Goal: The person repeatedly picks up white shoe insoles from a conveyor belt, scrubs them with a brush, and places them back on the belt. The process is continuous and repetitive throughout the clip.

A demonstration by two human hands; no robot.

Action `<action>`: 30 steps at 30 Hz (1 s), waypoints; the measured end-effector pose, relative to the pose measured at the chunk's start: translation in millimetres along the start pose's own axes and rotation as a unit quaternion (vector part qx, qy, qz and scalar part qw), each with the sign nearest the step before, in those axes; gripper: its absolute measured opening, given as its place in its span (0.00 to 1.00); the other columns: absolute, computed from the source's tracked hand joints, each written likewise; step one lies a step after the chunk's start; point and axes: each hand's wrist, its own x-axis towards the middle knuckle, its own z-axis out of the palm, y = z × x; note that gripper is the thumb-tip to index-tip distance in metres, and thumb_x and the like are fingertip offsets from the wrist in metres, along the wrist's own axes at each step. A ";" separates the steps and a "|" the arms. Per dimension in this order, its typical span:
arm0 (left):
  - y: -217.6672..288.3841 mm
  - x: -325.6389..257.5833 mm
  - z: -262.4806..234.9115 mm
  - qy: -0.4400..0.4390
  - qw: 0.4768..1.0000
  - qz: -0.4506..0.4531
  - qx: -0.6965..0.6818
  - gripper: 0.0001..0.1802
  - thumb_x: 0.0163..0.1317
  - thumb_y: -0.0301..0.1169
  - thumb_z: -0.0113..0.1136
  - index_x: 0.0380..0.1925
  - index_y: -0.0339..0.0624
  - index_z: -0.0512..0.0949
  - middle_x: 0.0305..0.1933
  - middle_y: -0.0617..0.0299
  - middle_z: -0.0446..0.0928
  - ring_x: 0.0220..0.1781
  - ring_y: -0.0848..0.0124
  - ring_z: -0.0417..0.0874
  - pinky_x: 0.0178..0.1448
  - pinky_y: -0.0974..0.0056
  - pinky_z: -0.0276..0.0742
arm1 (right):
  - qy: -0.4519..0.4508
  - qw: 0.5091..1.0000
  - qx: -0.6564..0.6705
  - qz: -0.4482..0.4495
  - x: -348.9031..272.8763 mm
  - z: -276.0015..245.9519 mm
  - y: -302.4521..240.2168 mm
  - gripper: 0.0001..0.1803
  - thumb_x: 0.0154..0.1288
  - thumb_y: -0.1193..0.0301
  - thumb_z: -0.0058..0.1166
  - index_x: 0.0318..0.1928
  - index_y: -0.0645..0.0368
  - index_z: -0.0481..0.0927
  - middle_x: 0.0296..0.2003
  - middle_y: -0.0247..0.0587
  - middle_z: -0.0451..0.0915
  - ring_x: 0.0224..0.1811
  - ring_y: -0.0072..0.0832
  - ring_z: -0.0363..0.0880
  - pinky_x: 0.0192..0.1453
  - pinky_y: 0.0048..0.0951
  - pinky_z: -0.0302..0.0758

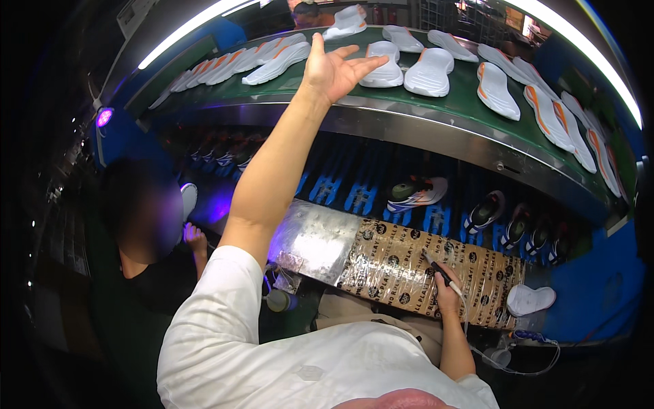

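My left arm is stretched up to the green conveyor belt (225,99). At its end my left hand (332,73) is open, palm up with fingers spread, and holds nothing. Its fingertips overlap the edge of a white shoe sole (381,67) in the picture; whether they touch, I cannot tell. Another sole (346,23) shows just beyond the hand. Low over the cardboard-covered bench (388,273), my right hand (447,294) is closed round a black pen-like tool (443,275) with a metal tip and a pale cord, its tip pointing away from me.
White soles with orange edges (499,92) lie across the belt. Below, several sneakers (417,193) rest on a lower rack with blue holders (359,199). A white sole (531,300) lies at the bench's right end. At left a co-worker's hand (195,238) is near another sole (189,201).
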 end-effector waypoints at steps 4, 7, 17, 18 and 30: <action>15.4 17.6 -41.7 0.057 0.896 0.168 0.406 0.33 0.81 0.44 0.44 0.67 0.19 0.66 0.64 0.31 0.75 0.62 0.44 0.83 0.63 0.48 0.84 | -0.001 1.000 -0.006 -0.019 -0.2 1.6 -17.6 0.15 0.67 0.75 0.61 0.53 0.67 0.85 0.46 0.49 0.85 0.47 0.38 0.84 0.52 0.33 0.78; 61.4 30.3 -78.2 0.174 0.509 0.239 0.808 0.22 0.68 0.42 0.59 0.50 0.36 0.86 0.47 0.38 0.87 0.51 0.47 0.88 0.58 0.52 0.83 | -0.002 1.000 -0.010 -0.014 0.4 -0.4 -17.7 0.15 0.67 0.76 0.61 0.53 0.66 0.85 0.44 0.48 0.85 0.45 0.37 0.84 0.52 0.32 0.78; 171.7 -7.5 -147.9 0.069 0.167 0.030 0.983 0.18 0.54 0.25 0.57 0.44 0.39 0.87 0.48 0.40 0.85 0.53 0.43 0.85 0.59 0.46 0.80 | -0.007 1.000 0.006 -0.011 0.8 1.8 -24.0 0.16 0.68 0.72 0.62 0.54 0.65 0.85 0.39 0.44 0.84 0.36 0.31 0.81 0.42 0.31 0.76; 175.7 -8.5 -142.1 0.049 0.171 0.018 0.984 0.17 0.53 0.25 0.58 0.43 0.39 0.87 0.47 0.40 0.85 0.52 0.43 0.85 0.58 0.47 0.81 | -0.009 1.000 0.008 -0.020 1.3 2.6 -22.7 0.16 0.68 0.72 0.62 0.54 0.65 0.85 0.39 0.44 0.84 0.37 0.31 0.81 0.42 0.31 0.76; 147.2 -43.7 -168.2 0.281 0.365 0.169 0.871 0.38 0.69 0.54 0.57 0.60 0.25 0.76 0.55 0.28 0.81 0.57 0.40 0.84 0.64 0.48 0.76 | -0.007 0.999 -0.004 -0.044 3.1 -0.6 -9.9 0.16 0.67 0.73 0.64 0.54 0.61 0.86 0.44 0.46 0.85 0.44 0.36 0.85 0.49 0.32 0.79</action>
